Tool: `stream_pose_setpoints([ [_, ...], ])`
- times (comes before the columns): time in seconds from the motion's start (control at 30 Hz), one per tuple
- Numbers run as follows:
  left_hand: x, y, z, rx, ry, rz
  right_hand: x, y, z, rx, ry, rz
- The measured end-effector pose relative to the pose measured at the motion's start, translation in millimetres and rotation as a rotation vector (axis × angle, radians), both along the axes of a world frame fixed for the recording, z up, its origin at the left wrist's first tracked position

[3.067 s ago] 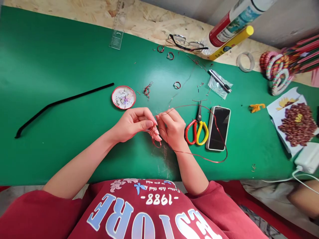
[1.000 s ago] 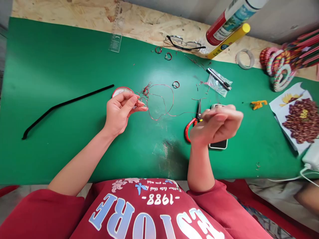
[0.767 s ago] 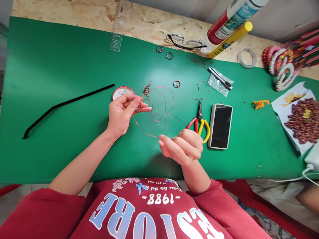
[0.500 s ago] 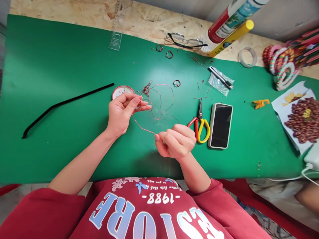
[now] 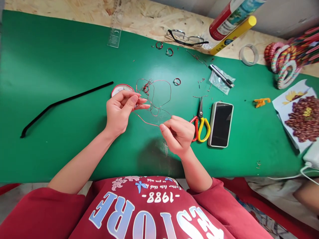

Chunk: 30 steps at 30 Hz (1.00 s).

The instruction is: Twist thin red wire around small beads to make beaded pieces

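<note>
My left hand [image 5: 121, 111] pinches a small cord piece, mostly covered by the fingers, in front of a round red-rimmed dish [image 5: 122, 87]. A thin red cord [image 5: 147, 122] runs from there to my right hand [image 5: 178, 134], whose thumb and curled fingers grip it. A dark thread [image 5: 165, 110] also reaches the right hand from the loops above. Beyond the left fingertips lies a tangle of red and dark cord [image 5: 146, 88]. Scissors [image 5: 201, 122] with one red and one yellow handle lie just right of my right hand.
A phone [image 5: 220, 124] lies beside the scissors. Small cord rings [image 5: 177, 81], a pen [image 5: 221, 75] on a plastic bag, glasses [image 5: 186, 38] and a ruler [image 5: 114, 36] lie farther back. A bent black rod [image 5: 67, 99] is at left, a beaded flower [image 5: 304, 118] at right.
My right hand has moved slightly up and away from me, holding the red cord. The cord loops on the table have shifted a little; my left hand keeps its pinch.
</note>
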<state>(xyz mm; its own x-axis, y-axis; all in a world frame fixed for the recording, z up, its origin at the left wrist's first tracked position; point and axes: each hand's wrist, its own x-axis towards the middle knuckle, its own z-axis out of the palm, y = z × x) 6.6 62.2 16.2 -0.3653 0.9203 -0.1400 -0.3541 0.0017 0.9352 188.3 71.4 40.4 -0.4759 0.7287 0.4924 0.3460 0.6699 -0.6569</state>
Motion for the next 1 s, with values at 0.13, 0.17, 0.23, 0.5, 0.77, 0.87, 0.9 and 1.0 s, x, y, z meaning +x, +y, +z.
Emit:
stream_pose_setpoints([
  [0.13,-0.7,-0.2,0.1,-0.012,0.024,-0.001,1.4,1.3,3.5,-0.178,0.072,-0.008],
  [0.17,-0.9,-0.2,0.1,-0.013,0.025,-0.001,1.6,1.9,3.9,-0.209,0.097,0.003],
  [0.23,-1.2,-0.1,0.2,-0.013,0.026,-0.003,2.1,3.2,4.1,-0.255,0.136,0.036],
  [0.5,-1.1,-0.5,1.2,0.000,0.010,-0.018,3.8,4.9,4.0,-0.367,0.140,-0.065],
  [0.77,-1.9,-0.5,-2.7,0.056,0.056,0.000,3.9,6.5,5.3,-0.489,0.177,-0.144],
  [0.87,-2.3,-0.2,-6.6,0.139,0.103,0.009,4.2,7.1,6.5,-0.575,0.159,-0.172],
  [0.9,-2.1,-0.3,-7.5,0.168,0.122,0.009,4.4,7.4,6.9,-0.604,0.142,-0.177],
  [1.0,-0.8,-1.6,-7.4,0.223,0.168,-0.007,5.2,7.5,7.7,-0.640,0.092,-0.172],
])
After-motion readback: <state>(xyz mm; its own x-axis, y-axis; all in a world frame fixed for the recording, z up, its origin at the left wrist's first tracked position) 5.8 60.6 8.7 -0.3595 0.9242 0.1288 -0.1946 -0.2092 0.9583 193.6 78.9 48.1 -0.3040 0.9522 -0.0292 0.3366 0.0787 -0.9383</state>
